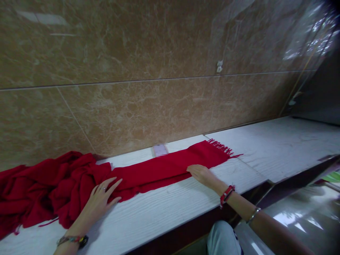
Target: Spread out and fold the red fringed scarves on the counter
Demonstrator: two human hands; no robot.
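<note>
A red scarf [162, 165] lies along the white bench top, its right part folded lengthwise into a flat strip that ends in a fringe. The left part is heaped in loose folds. My left hand [102, 198] rests with fingers spread on the scarf where the heap meets the flat strip. At the strip's near edge, toward the fringed end, my right hand [199, 173] has its fingers together on the cloth, thumb side hidden; it pinches the folded edge.
Behind the white bench top [170, 205] rises a brown marbled tile wall [148, 113] with a small white socket [219, 66]. A small pale blurred object [160, 150] lies between scarf and wall. A knee [223, 238] shows below the bench's front edge.
</note>
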